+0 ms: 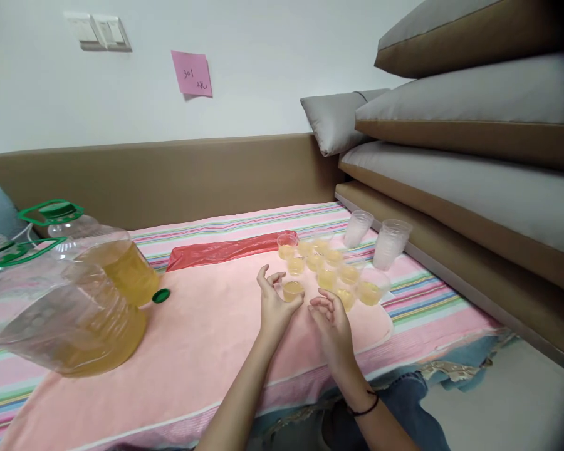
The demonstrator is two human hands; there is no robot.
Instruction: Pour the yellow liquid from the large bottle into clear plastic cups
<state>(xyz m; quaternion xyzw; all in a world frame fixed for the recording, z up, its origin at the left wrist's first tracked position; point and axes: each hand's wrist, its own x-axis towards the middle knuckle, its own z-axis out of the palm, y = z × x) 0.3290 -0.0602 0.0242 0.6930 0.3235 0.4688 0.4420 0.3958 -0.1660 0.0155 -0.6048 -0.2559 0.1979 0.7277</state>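
Note:
My left hand (275, 308) curls its thumb and fingers around a small clear plastic cup (292, 290) of yellow liquid, just above or on the pink cloth. To the right, my right hand (333, 319) has loosely bent fingers, slightly apart, with nothing visible in them. Close beyond its fingertips stands another cup (346, 298) of the same liquid. Several more filled cups (326, 277) are grouped behind both hands, and one filled cup (369, 292) sits at the group's right end.
On the left are a large open jug (75, 332) and a capped jug (131, 269), both with yellow liquid. A green cap (161, 295) lies beside them. Red plastic (230, 250) lies behind. Stacked cups (391, 244) stand near piled cushions (474, 175) on the right.

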